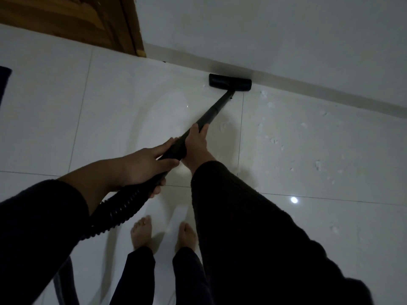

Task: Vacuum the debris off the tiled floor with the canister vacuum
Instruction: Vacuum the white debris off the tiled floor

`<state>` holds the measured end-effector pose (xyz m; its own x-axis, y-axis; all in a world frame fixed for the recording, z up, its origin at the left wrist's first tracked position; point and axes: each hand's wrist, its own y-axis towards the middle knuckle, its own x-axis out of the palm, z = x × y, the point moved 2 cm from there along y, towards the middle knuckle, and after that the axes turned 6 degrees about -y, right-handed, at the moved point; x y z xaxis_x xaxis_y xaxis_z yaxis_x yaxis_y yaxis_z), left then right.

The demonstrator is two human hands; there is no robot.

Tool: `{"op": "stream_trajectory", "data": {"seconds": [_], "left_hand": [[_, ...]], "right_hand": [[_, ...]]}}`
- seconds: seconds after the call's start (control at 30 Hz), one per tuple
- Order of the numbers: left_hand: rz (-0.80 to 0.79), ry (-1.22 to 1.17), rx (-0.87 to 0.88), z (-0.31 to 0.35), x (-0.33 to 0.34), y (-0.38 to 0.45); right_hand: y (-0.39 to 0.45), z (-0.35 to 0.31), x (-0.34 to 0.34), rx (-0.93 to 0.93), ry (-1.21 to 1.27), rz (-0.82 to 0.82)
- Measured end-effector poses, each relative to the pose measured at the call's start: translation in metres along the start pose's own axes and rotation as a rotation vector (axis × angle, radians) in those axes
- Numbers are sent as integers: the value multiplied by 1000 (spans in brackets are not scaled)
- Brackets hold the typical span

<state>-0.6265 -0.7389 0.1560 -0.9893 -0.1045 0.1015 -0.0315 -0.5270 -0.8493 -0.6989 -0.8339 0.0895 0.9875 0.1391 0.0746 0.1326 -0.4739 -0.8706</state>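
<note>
Running out of the lower left corner, the ribbed black hose (116,213) is passing under the left forearm, and the vacuum's body is lying outside the picture. Both dark sleeves are covering much of the lower floor, and a dark shape (4,81) at the left edge is too cut off to identify. The left hand (141,166) is gripping the wand (211,113) where the hose joins it, fingers curled round it; the right hand (196,146) is holding the same wand just ahead, fingers wrapped under the tube. The wand is slanting up and right to the flat black floor head (230,83), which is sitting on the glossy white tiled floor (66,119), right against the baseboard (330,93). Small white scraps of debris (318,165) are lying scattered to the right of the head. Open tile is stretching left toward the wooden door (72,20), and two bare feet (142,230) are standing near the bottom centre.
</note>
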Motion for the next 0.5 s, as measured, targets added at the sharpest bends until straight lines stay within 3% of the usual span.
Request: {"op": "stream_trajectory", "data": {"seconds": [0.5], "left_hand": [[109, -132, -49, -33, 24, -44]], "right_hand": [[-32, 29, -2, 78, -150, -114]]}}
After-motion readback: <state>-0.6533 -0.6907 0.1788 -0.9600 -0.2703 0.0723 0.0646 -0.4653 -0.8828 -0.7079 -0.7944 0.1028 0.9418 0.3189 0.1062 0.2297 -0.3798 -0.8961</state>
